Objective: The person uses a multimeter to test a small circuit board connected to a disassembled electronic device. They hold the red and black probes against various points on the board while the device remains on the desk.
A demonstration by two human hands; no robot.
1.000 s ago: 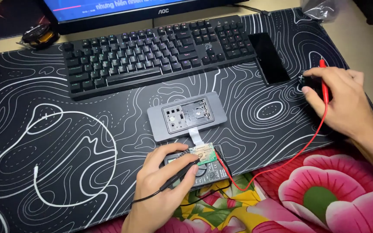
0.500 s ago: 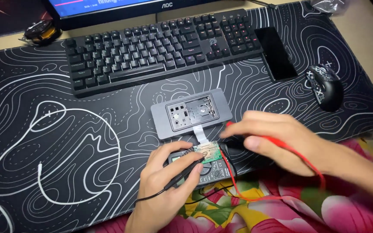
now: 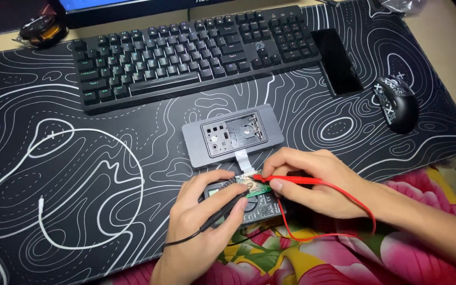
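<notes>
On the patterned desk mat (image 3: 80, 211), below the grey opened device (image 3: 232, 137), your right hand (image 3: 312, 182) has fingers clamped on the red probe (image 3: 291, 180), your left hand (image 3: 201, 221) on the black probe (image 3: 222, 211), both tips at the small green circuit board (image 3: 254, 187).

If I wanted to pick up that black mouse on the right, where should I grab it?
Grip the mouse by its two long sides, coming down from above with your palm over its rounded back. It lies flat on the mat, its hump facing up, with free space around it; the phone lies apart to its left.
</notes>
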